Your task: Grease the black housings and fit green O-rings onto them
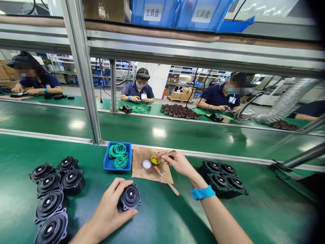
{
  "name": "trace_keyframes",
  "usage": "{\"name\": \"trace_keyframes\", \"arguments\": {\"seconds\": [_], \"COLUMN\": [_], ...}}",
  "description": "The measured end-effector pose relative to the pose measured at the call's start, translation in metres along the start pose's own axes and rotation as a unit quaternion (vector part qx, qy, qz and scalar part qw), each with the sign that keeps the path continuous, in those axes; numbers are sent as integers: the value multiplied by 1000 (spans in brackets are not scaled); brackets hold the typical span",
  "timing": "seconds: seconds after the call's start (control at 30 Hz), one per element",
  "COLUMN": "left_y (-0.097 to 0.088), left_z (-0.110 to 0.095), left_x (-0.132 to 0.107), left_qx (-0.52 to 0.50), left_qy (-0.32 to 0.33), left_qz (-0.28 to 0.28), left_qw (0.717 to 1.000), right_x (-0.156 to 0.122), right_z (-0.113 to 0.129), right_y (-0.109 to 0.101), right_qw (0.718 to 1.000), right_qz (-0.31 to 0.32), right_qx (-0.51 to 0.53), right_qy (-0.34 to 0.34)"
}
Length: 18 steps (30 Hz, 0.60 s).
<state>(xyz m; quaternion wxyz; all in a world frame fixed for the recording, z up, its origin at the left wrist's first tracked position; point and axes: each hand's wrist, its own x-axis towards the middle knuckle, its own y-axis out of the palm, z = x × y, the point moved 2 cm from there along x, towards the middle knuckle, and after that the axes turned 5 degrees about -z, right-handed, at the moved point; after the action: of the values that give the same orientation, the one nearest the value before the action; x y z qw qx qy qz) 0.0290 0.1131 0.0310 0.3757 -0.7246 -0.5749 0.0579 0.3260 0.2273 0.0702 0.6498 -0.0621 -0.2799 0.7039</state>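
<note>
My left hand [111,206] is wrapped round the side of a round black housing [131,196] that stands on the green bench. Between the fingers of my right hand [179,162] is the wooden handle of a brush [170,154]; its bristle end dips into a small tub of yellow grease [155,160]. A white lid [146,164] lies beside the tub on a stained piece of cardboard [141,173]. A second brush [167,181] rests partly on the cardboard, its handle end reaching onto the bench.
Several black housings [48,201] stand at the left. More housings with green rings [219,181] are grouped at the right. A blue bin [104,162] holds green rings [118,155]. A metal post [83,74] rises behind the bench; co-workers [141,88] sit across the conveyor.
</note>
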Motion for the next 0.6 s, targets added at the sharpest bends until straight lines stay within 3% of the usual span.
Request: {"name": "trace_keyframes", "arguments": {"seconds": [0.37,0.6], "left_y": [1,11], "left_z": [4,23], "left_x": [0,-1], "left_qx": [-3,-33], "left_qy": [0,44], "left_qz": [-20,-73], "left_qw": [1000,996], "right_x": [1,9], "right_z": [2,-33], "right_y": [-2,-11], "right_qw": [999,994], "right_qz": [38,-8], "right_qx": [17,84], "right_qy": [-7,65]}}
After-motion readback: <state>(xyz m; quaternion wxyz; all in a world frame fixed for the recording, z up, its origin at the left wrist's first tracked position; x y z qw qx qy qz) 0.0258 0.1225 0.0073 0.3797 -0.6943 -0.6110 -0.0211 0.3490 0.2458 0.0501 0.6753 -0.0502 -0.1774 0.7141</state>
